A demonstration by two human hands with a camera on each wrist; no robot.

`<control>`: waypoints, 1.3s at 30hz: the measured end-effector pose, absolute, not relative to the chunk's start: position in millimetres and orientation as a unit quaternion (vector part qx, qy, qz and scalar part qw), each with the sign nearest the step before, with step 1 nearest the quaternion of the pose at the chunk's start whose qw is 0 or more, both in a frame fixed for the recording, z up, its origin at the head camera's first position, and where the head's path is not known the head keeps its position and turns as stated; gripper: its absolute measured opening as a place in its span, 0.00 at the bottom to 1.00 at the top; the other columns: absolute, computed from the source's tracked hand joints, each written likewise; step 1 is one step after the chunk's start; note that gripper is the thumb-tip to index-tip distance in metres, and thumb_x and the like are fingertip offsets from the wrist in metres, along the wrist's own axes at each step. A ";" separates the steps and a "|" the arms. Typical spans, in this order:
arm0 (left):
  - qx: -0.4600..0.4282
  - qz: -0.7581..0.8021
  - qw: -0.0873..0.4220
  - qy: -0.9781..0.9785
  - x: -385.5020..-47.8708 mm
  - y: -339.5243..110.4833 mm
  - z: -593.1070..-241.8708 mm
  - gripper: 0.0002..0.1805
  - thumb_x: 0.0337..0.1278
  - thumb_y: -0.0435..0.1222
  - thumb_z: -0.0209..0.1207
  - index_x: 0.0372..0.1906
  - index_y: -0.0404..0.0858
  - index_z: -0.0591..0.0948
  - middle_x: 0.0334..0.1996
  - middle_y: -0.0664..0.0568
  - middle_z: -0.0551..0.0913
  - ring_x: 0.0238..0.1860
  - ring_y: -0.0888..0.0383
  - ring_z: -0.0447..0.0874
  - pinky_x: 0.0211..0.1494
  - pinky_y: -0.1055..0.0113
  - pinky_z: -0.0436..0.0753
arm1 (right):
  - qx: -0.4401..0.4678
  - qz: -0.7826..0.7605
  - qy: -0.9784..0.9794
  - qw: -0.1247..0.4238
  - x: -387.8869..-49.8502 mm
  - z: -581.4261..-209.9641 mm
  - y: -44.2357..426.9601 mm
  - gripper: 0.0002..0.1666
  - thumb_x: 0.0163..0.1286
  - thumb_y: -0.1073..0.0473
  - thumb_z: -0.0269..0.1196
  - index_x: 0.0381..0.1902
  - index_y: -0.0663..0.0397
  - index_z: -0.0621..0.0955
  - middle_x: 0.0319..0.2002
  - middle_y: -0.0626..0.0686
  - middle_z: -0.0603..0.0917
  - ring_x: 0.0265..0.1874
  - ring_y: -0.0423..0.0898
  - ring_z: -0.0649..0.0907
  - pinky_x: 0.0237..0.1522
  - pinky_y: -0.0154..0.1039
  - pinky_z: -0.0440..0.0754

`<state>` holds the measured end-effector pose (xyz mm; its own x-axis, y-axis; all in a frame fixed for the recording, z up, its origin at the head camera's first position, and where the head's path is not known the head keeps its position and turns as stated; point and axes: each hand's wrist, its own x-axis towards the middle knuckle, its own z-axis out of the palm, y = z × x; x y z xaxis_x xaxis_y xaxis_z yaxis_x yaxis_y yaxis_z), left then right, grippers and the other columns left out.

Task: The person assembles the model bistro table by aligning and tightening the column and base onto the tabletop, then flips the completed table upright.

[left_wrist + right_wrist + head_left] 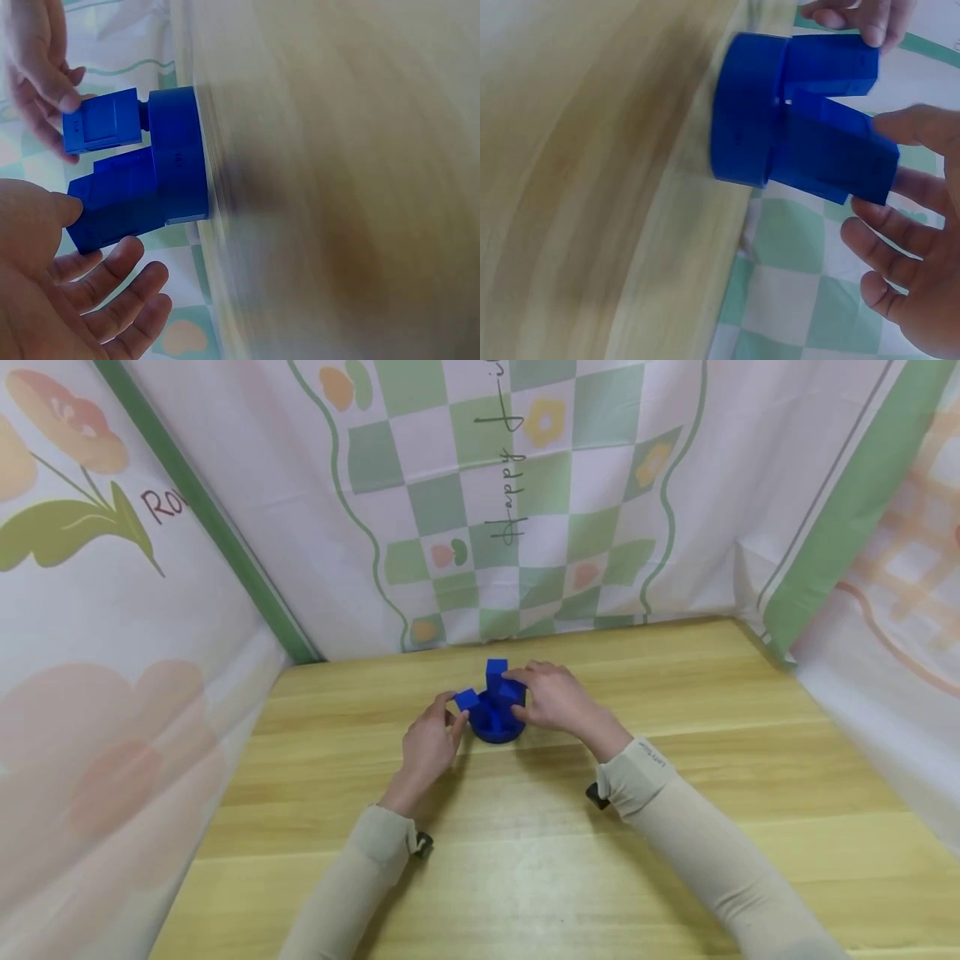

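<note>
A blue round base stands on the table with blue rectangular blocks set upright in it. My left hand pinches the top of the left block between thumb and fingers. On the other side, my right hand grips the top of the right block the same way. A third block rises at the back, untouched by either hand. Both held blocks lean outward slightly, and their lower ends meet the base. How deep they sit inside the base is hidden.
The wooden table reaches back to a printed curtain behind the base. More curtain hangs along the left and right sides. Dark wrist devices show at both cuffs.
</note>
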<state>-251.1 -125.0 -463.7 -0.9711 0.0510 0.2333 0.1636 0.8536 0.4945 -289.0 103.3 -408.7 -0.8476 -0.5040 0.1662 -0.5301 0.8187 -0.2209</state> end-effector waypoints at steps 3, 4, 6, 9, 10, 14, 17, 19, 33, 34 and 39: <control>-0.060 -0.266 0.109 -0.956 -252.0 -125.2 -464.6 0.26 0.73 0.52 0.52 0.67 0.44 0.72 0.35 0.54 0.85 0.31 0.56 0.84 0.31 0.63 0.81 | 0.269 0.128 -0.954 0.042 -289.0 -408.1 104.9 0.36 0.61 0.52 0.69 0.68 0.49 0.75 0.61 0.62 0.80 0.60 0.61 0.79 0.61 0.61 0.76; -0.061 -0.265 0.109 -0.956 -252.5 -125.5 -465.1 0.26 0.73 0.53 0.52 0.67 0.44 0.72 0.35 0.54 0.85 0.31 0.56 0.84 0.31 0.63 0.81 | 0.269 0.130 -0.953 0.042 -289.1 -408.4 105.6 0.36 0.61 0.53 0.69 0.68 0.49 0.75 0.61 0.62 0.80 0.61 0.61 0.79 0.62 0.61 0.75; -0.063 -0.263 0.108 -0.957 -252.7 -126.1 -465.4 0.26 0.73 0.53 0.52 0.67 0.44 0.71 0.35 0.55 0.85 0.31 0.57 0.84 0.31 0.63 0.80 | 0.270 0.132 -0.953 0.043 -289.4 -408.9 106.5 0.35 0.62 0.55 0.69 0.68 0.49 0.76 0.60 0.61 0.81 0.60 0.61 0.79 0.61 0.61 0.76; -0.066 -0.261 0.108 -0.957 -252.3 -127.1 -464.3 0.26 0.73 0.52 0.52 0.67 0.44 0.72 0.36 0.54 0.85 0.32 0.56 0.84 0.30 0.63 0.80 | 0.270 0.145 -0.951 0.049 -290.5 -409.6 107.4 0.34 0.62 0.55 0.70 0.66 0.52 0.77 0.57 0.60 0.83 0.56 0.59 0.82 0.59 0.60 0.77; -0.066 -0.260 0.111 -0.957 -252.3 -127.8 -463.2 0.26 0.73 0.52 0.53 0.67 0.44 0.72 0.35 0.55 0.85 0.32 0.56 0.84 0.30 0.64 0.80 | 0.268 0.149 -0.951 0.049 -291.2 -409.1 107.3 0.34 0.62 0.54 0.70 0.66 0.53 0.77 0.56 0.59 0.84 0.55 0.58 0.82 0.59 0.59 0.77; -0.069 -0.261 0.115 -0.956 -251.6 -129.1 -460.5 0.26 0.72 0.52 0.53 0.67 0.44 0.72 0.35 0.54 0.85 0.31 0.56 0.84 0.28 0.64 0.79 | 0.258 0.167 -0.950 0.044 -293.3 -408.5 107.4 0.34 0.62 0.52 0.71 0.65 0.55 0.77 0.55 0.58 0.84 0.53 0.55 0.83 0.59 0.56 0.78; -0.068 -0.259 0.109 -0.957 -251.4 -129.2 -461.0 0.26 0.72 0.52 0.53 0.67 0.44 0.72 0.35 0.55 0.85 0.31 0.57 0.83 0.28 0.65 0.78 | 0.259 0.181 -0.948 0.032 -293.3 -410.4 107.8 0.35 0.64 0.54 0.70 0.67 0.55 0.75 0.61 0.60 0.81 0.59 0.58 0.80 0.63 0.57 0.76; -0.066 -0.257 0.108 -0.958 -251.6 -129.1 -461.3 0.26 0.72 0.53 0.52 0.67 0.44 0.72 0.36 0.55 0.85 0.31 0.57 0.83 0.28 0.65 0.78 | 0.265 0.189 -0.945 0.028 -293.3 -412.1 108.0 0.35 0.64 0.56 0.70 0.68 0.55 0.74 0.64 0.61 0.79 0.63 0.60 0.78 0.65 0.57 0.76; -0.071 -0.251 0.107 -0.960 -251.0 -127.6 -460.9 0.27 0.73 0.54 0.52 0.67 0.44 0.73 0.36 0.56 0.86 0.30 0.58 0.83 0.27 0.66 0.78 | 0.295 0.194 -0.933 0.072 -292.7 -415.7 110.6 0.28 0.59 0.53 0.74 0.57 0.54 0.82 0.50 0.55 0.84 0.49 0.54 0.83 0.53 0.54 0.81; -0.071 -0.249 0.107 -0.960 -251.1 -127.6 -460.5 0.26 0.73 0.53 0.52 0.67 0.44 0.73 0.36 0.56 0.86 0.31 0.58 0.83 0.27 0.66 0.77 | 0.299 0.189 -0.932 0.073 -293.0 -415.5 111.0 0.28 0.59 0.53 0.74 0.57 0.54 0.82 0.50 0.56 0.84 0.50 0.54 0.83 0.54 0.54 0.81; -0.072 -0.244 0.112 -0.961 -251.7 -127.8 -460.2 0.26 0.72 0.53 0.53 0.66 0.45 0.73 0.35 0.56 0.86 0.31 0.57 0.83 0.27 0.65 0.78 | 0.312 0.169 -0.932 0.068 -294.7 -413.0 111.7 0.29 0.59 0.57 0.71 0.59 0.55 0.82 0.55 0.59 0.83 0.56 0.58 0.81 0.58 0.57 0.79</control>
